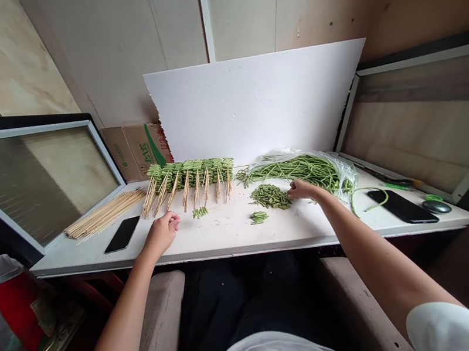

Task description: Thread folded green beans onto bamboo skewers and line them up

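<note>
My left hand (163, 231) rests on the white table (227, 239) with its fingers curled in a loose fist, near a small clump of cut green bean pieces (200, 212); what it holds, if anything, is hidden. My right hand (303, 189) reaches to the edge of a larger pile of cut bean pieces (270, 196), fingers bent down onto them. Behind it lies a bundle of long green beans (300, 168) in a clear plastic bag. A row of finished bean skewers (190, 177) lies at the back of the table.
Bare bamboo sticks (104, 214) lie at the left beside a black phone (123, 234). A second phone (402, 206) and a dark round object (436, 206) sit at the right. A white board (259, 103) leans behind; glass-fronted cabinets flank both sides. A cardboard box (136, 149) stands behind the skewers.
</note>
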`<state>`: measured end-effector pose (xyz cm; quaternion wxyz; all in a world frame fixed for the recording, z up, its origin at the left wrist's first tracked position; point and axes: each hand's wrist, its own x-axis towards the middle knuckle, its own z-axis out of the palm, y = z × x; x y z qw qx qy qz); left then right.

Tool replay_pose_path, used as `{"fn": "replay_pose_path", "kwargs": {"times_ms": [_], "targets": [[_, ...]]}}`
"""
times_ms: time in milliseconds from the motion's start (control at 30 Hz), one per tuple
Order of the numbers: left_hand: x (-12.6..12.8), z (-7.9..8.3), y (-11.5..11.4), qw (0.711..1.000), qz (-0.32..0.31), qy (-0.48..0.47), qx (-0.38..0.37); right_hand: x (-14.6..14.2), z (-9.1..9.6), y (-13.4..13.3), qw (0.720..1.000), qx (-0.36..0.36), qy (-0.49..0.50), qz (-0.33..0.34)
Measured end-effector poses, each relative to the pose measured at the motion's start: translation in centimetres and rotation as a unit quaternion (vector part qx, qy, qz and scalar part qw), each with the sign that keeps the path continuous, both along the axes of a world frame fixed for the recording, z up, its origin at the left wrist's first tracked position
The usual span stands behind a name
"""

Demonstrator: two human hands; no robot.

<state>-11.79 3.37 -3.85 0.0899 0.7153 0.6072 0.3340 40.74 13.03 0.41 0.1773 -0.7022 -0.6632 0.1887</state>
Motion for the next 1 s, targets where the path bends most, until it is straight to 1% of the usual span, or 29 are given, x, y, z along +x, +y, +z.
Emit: {"fn": "replay_pose_path", "kwargs": {"times_ms": [100, 167, 300, 433, 500, 600, 633, 667, 700, 800, 867, 933, 1000], "targets": [[0.7, 0.5, -0.4, 1.0, -0.008, -0.008, 0.001, -0.2, -0.3, -0.3, 0.999, 0.014, 0.043, -0.007], [0.9, 0.8, -0.5, 1.0, -0.011, -0.012, 0.007, -0.1, 0.0, -0.6, 0.996, 0.035, 0.082, -0.013], [1.3, 1.4, -0.8, 0.999, -0.016, -0.018, 0.032, 0.3, 1.0, -1.5, 0.983, 0.064, 0.172, -0.016], [2.0, 2.4, -1.0, 0.998, -0.023, -0.026, 0.056, -0.1, 1.9, -2.6, 0.966, 0.056, 0.251, 0.015], [2.4, 2.9, -1.0, 0.997, -0.024, -0.035, 0.063, -0.9, 2.1, -3.2, 0.947, 0.044, 0.314, 0.044], [2.9, 3.8, -0.6, 0.996, -0.021, -0.045, 0.074, -2.4, 2.3, -4.2, 0.891, 0.037, 0.442, 0.097], [3.1, 4.1, -0.4, 0.996, -0.021, -0.045, 0.079, -3.0, 2.4, -4.5, 0.875, 0.042, 0.47, 0.11], [3.3, 4.5, -0.2, 0.995, -0.021, -0.043, 0.084, -3.5, 2.4, -4.9, 0.866, 0.052, 0.482, 0.12], [3.6, 4.9, 0.1, 0.995, -0.023, -0.042, 0.089, -4.0, 2.5, -5.2, 0.864, 0.066, 0.484, 0.126], [4.8, 5.8, 0.3, 0.992, -0.026, -0.05, 0.112, -5.3, 2.7, -6.2, 0.878, 0.105, 0.45, 0.129], [5.7, 6.1, 0.1, 0.989, -0.027, -0.057, 0.131, -6.0, 2.7, -6.8, 0.884, 0.127, 0.435, 0.114], [6.6, 5.8, -0.5, 0.985, -0.033, -0.065, 0.156, -6.6, 2.6, -7.3, 0.873, 0.148, 0.458, 0.083], [7.3, 5.2, -1.3, 0.978, -0.043, -0.066, 0.193, -7.2, 2.5, -7.6, 0.841, 0.16, 0.514, 0.045]]}}
